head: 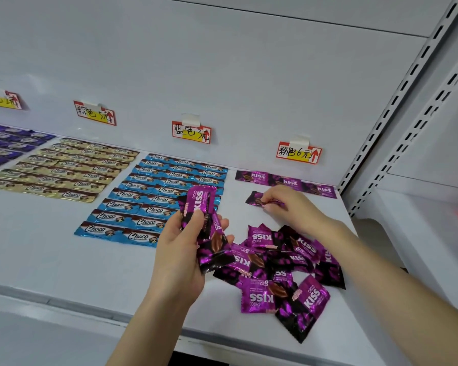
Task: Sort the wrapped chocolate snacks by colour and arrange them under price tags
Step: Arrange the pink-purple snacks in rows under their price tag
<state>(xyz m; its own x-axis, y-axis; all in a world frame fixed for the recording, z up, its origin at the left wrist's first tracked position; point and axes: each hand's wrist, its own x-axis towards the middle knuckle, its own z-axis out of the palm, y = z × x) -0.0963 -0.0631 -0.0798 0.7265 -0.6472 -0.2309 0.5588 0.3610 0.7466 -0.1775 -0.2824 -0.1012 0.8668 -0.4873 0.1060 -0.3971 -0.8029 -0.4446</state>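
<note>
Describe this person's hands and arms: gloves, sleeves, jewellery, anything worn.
The left hand and right hand are both bare, with no gloves, and no rings show on the fingers. Neither wrist carries a watch or bracelet. The left forearm and right forearm are uncovered up to the frame's edge, so no sleeve is in view.

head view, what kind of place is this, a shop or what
Most likely a shop, or a mock-up of one: a white display shelf with handwritten price tags stuck on its back wall, snacks laid out in colour blocks under them, and slotted metal uprights at the right.
</note>
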